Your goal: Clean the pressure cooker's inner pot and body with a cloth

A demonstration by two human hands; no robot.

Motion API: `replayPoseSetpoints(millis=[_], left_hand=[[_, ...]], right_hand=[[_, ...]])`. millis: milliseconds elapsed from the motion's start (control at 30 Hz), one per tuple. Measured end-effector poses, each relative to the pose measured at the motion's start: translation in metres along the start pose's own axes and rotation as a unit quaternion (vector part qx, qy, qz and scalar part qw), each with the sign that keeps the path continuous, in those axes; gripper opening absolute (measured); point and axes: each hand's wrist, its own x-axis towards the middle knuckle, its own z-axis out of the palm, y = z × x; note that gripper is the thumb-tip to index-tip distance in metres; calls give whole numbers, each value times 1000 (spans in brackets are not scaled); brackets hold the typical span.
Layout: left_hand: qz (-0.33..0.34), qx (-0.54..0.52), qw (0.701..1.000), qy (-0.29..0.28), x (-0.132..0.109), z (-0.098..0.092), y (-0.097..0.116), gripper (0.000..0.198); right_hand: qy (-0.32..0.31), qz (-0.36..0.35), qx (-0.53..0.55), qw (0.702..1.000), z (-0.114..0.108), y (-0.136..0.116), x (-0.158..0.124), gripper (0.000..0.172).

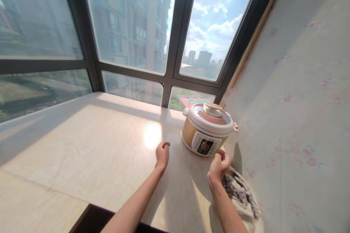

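An electric pressure cooker (206,127) with a gold body, white rim and round lidded top stands upright at the far right of the pale sill. Its front panel (205,144) has a small dark display and buttons. My left hand (163,156) hovers to the left of the cooker and apart from it, fingers curled in, with nothing visible in them. Close to the cooker's lower right edge is my right hand (219,164), its fingers also curled, with no object showing. Whether it touches the cooker, I cannot tell.
A crumpled patterned cloth (242,196) lies beside my right forearm, against the flowered wall (295,123). Dark-framed windows (131,25) rise behind the stone-look sill (82,145). A dark edge (95,218) shows at the bottom left.
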Motion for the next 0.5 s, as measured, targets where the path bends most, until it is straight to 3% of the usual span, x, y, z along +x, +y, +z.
replayPoseSetpoints(millis=[133,233,300,367,400,500], left_hand=[[33,18,999,-25,-19,-23,-7,22],[38,17,998,-40,-30,-33,-13,20],[33,7,998,-43,-35,-37,-15,19],[22,-9,999,-42,-35,-37,-14,19],[16,-19,999,-42,-34,-35,-11,19],[9,-62,997,-52,-21,-22,9,22]], right_hand=[[-174,31,10,984,-2,24,-82,26],[-300,60,5,952,2,28,-109,19],[-345,76,13,936,4,28,-112,20],[-340,83,21,937,0,27,-106,24],[-309,80,28,947,-3,25,-98,26],[-108,32,79,990,-16,11,-52,29]])
